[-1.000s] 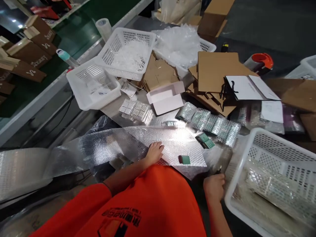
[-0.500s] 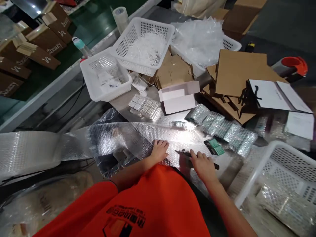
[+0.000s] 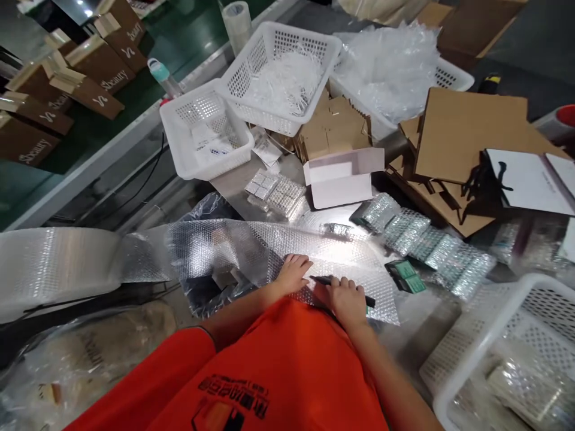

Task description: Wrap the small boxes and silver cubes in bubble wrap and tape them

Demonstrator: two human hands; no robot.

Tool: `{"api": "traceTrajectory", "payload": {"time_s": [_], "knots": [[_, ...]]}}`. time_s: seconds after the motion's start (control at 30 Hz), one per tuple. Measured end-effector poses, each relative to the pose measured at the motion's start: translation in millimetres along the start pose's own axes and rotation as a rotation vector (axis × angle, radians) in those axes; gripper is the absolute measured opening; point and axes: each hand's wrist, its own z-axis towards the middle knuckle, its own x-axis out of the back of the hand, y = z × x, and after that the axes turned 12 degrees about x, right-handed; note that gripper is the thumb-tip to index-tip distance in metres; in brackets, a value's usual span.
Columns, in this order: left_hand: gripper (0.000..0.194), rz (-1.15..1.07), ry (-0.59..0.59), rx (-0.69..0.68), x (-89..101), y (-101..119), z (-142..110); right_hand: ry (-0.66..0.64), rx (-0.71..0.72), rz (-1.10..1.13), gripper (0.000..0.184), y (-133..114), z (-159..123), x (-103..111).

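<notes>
A long sheet of bubble wrap (image 3: 251, 251) lies across the table in front of me, unrolled from a roll (image 3: 49, 263) at the left. My left hand (image 3: 294, 272) rests flat on the sheet, fingers spread. My right hand (image 3: 345, 299) sits just beside it, closed round a dark, thin tool (image 3: 326, 281) whose tip points left toward the left hand. A small green box (image 3: 406, 275) lies to the right of the sheet.
A row of bubble-wrapped packs (image 3: 426, 242) runs to the right. A white carton (image 3: 344, 178), flat cardboard (image 3: 467, 134) and white baskets (image 3: 206, 129) stand behind. Another white basket (image 3: 498, 353) with wrapped packs is at the near right. A conveyor with brown boxes (image 3: 85, 90) runs at the left.
My right hand came up from the table edge with the dark tool and moved left across the bubble wrap to beside my left hand. The left hand stayed flat on the sheet.
</notes>
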Motion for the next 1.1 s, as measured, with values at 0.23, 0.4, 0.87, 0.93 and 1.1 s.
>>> {"api": "traceTrajectory", "payload": {"time_s": [0.23, 0.4, 0.87, 0.93, 1.1], "knots": [[0.054, -0.035, 0.035, 0.007, 2.5, -17.9, -0.5, 0.014, -0.086, -0.004, 0.032, 3.2, -8.1, 3.2], [0.046, -0.138, 0.205, 0.113, 2.4, -31.2, -6.7, 0.001, 0.018, 0.063, 0.030, -30.5, 10.8, 6.9], [0.078, 0.070, 0.102, 0.101, 1.6, -48.8, -7.9, -0.017, 0.024, 0.078, 0.032, -46.2, 29.7, 6.1], [0.075, 0.073, 0.084, 0.105, 0.7, -48.2, -3.8, -0.030, 0.041, 0.079, 0.032, -48.1, 31.8, 6.9], [0.083, 0.098, 0.081, 0.076, -1.8, -49.7, -2.2, -0.057, 0.038, 0.076, 0.033, -52.2, 33.4, 4.5]]}}
